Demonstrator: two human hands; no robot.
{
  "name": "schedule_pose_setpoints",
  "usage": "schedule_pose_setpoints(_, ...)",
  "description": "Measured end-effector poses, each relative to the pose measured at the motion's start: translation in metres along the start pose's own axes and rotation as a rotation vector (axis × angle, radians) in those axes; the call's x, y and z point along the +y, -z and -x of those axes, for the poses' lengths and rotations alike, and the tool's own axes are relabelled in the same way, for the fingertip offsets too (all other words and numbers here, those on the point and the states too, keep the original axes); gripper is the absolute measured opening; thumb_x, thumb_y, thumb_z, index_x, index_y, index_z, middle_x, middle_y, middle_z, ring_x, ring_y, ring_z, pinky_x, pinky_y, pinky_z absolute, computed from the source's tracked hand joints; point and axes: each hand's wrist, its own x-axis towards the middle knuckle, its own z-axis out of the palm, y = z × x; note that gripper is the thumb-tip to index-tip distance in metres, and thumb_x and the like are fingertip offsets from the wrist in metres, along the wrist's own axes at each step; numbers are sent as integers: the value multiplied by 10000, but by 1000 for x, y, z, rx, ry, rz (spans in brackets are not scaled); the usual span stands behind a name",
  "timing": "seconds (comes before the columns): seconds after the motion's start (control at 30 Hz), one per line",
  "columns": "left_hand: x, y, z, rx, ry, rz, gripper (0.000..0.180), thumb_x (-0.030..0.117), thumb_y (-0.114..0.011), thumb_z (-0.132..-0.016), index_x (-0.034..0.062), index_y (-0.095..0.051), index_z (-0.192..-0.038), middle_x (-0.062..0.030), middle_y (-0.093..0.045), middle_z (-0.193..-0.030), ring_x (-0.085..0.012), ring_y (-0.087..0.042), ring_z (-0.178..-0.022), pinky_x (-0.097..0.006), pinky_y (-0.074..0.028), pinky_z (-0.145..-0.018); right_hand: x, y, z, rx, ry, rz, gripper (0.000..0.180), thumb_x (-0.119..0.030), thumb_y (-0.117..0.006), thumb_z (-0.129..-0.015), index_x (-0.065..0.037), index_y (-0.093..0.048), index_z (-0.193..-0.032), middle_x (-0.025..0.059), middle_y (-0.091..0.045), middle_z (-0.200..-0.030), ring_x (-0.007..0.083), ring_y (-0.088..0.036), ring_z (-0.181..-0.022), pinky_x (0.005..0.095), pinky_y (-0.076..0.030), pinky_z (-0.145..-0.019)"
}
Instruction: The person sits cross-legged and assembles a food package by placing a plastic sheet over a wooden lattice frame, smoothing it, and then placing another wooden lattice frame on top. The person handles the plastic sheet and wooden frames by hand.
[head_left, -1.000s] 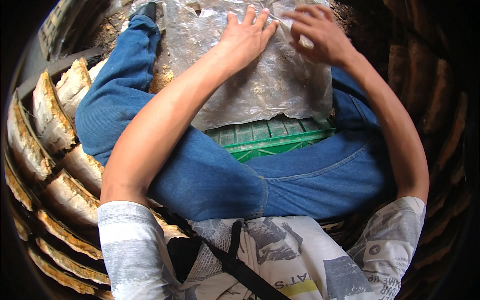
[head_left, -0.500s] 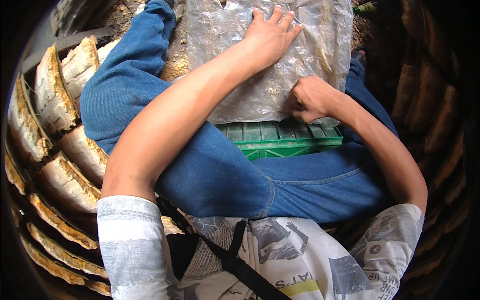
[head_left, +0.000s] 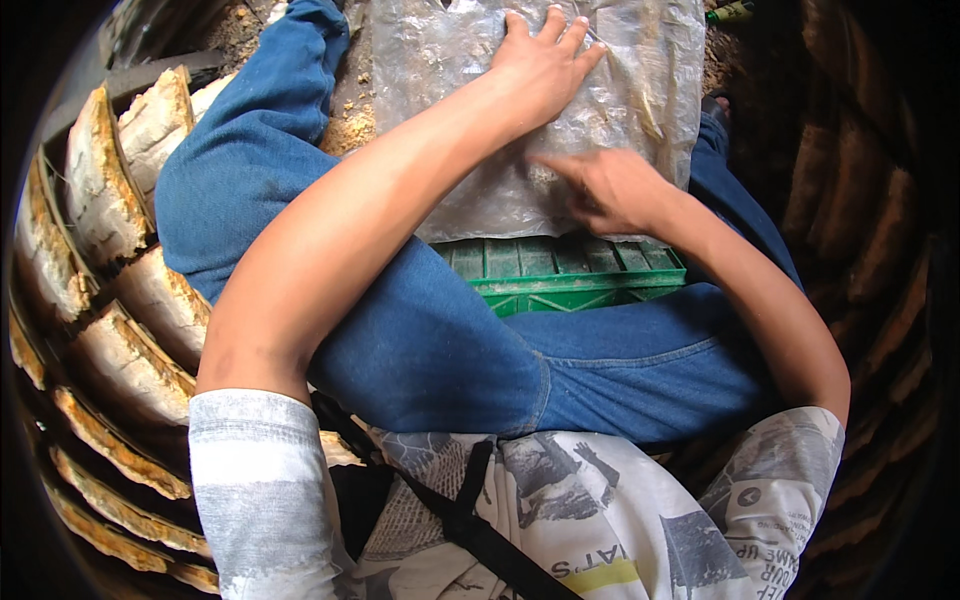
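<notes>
A wrinkled, see-through plastic sheet (head_left: pixel 440 90), perhaps a flattened bag, lies over a green plastic crate (head_left: pixel 570 285) between my legs. My left hand (head_left: pixel 545 75) rests flat on the sheet's far part with its fingers spread, pressing on it. Nearer to me, over the sheet's lower right part, is my right hand (head_left: pixel 618 190). Its index finger points left along the plastic, while the other fingers curl under and are partly blurred. I see nothing held in it. A small pale patch shows on the sheet beside that finger.
Rows of pale slabs with rough brown edges (head_left: pixel 105 180) stand on the left. Similar darker rows (head_left: pixel 880 240) line the right. Yellowish crumbs (head_left: pixel 352 125) lie on the ground beside my left leg (head_left: pixel 250 170). A small green object (head_left: pixel 730 14) lies at the far right.
My right hand has shifted slightly, and its index finger has stretched out to the left from a curled fist near the sheet's near edge. My left hand stays in place.
</notes>
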Motion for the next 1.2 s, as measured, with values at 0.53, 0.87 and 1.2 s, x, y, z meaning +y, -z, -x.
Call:
schedule_pose_setpoints(0.53,3,4,-4,-94,10,-32,491,186,-493,-934,79,-529,-1412,-171,-519,-1409,-321,-483,-1306,-651,-389,-990,-15,1,-12,-121,-186,-91,837,-139,-723,-772,-199,-350,-1519,189,-702,-969,409,-680,-861,487,-551,-761)
schedule_pose_setpoints(0.87,2,4,-1,15,-23,-10,471,184,-496,-927,77,-558,-1382,-179,-548,-1354,-324,-519,-1248,-599,-424,-929,-18,1,-10,17,-78,-233,627,-218,-680,-837,-60,-485,-1411,199,-720,-954,379,-694,-956,478,-558,-862)
schedule_pose_setpoints(1.2,4,-1,2,43,-16,-49,471,192,-495,-926,76,-560,-1378,-178,-548,-1361,-312,-524,-1235,-593,-408,-920,-43,-3,-4,-758,-111,44,1010,-325,-728,-856,-167,-86,-1620,249,-689,-1085,415,-670,-1025,467,-535,-906)
